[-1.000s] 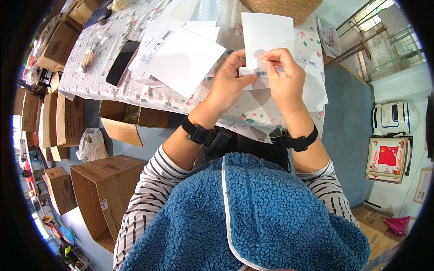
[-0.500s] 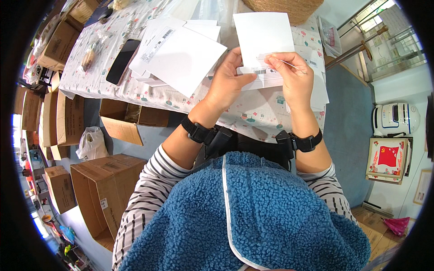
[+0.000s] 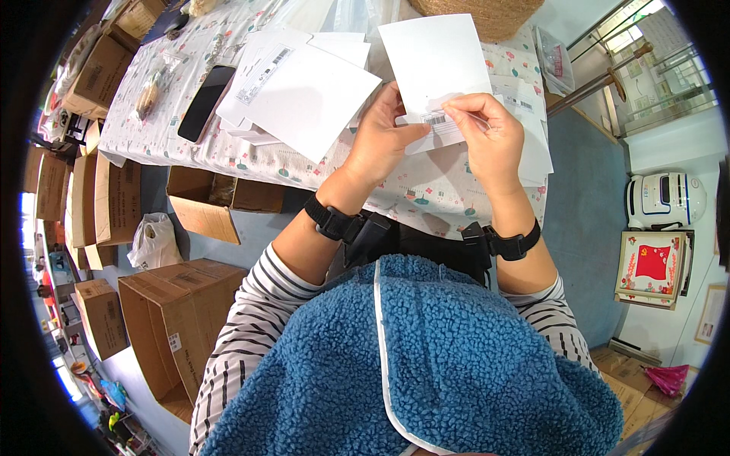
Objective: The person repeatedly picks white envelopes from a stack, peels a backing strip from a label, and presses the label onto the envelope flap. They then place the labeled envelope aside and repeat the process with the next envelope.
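Observation:
A white paper sheet stands above the table's near edge, with a printed, barcoded strip along its lower part. My left hand grips its lower left corner, thumb lying across the front. At the strip's right end, the thumb and fingertips of my right hand are pinched together on an edge of that printed part. A thin pale flap shows by the right fingers; whether it is separate from the sheet I cannot tell. Left of my hands lies a stack of white label sheets, the top one blank.
More printed sheets lie under and right of my right hand. A black phone rests on the patterned tablecloth. A brown woven basket stands at the back. Open cardboard boxes fill the floor at left.
The sheet has tilted slightly to the left. My right hand has shifted a little left and down, and the thin strip jutting from its fingers shows less. My left hand has barely moved.

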The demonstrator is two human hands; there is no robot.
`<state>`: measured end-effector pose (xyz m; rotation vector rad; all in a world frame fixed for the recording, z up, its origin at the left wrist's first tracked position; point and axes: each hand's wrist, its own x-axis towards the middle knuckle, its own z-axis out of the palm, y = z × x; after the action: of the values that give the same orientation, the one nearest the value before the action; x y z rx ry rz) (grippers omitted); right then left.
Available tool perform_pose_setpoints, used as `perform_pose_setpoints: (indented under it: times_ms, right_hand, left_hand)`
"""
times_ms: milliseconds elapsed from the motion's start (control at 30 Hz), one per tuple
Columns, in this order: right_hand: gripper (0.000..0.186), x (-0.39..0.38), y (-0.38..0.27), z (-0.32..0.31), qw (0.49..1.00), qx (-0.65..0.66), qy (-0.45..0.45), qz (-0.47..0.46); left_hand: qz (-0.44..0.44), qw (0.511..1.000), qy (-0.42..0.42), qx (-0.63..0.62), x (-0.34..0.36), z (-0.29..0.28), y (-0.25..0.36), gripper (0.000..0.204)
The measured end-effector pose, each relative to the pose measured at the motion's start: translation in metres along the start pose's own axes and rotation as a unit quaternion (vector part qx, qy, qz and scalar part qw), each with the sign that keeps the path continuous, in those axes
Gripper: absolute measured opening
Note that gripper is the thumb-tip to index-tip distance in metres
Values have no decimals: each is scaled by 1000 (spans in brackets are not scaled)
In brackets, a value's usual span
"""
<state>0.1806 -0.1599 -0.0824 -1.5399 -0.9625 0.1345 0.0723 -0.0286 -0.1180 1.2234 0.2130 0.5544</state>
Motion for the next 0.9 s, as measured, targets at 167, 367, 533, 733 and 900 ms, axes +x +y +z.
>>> perform_pose_setpoints:
  times_ms: [167,367,533,733,900]
  right_hand:
    - [4,0,-1,0,1000,-6,-4,-2]
    - [4,-1,-2,2,999,-41,-1,-18]
    - [4,-2,-3,4,999,-33,5,-28]
    - [7,-2,-5,3,975,-173,11,-137]
    - [10,-4,-4,9,945,-261,-2,-200]
  left_hand:
    - [4,1000,3,-13,0,1,0,61]
    - [-6,1000,7,-11,-2,1,2,58]
    - [-10,1000,4,-16,-1,1,2,57]
    - [-22,1000,8,15,-1,1,2,58]
    - [-7,1000,-3,-3,0,1,0,58]
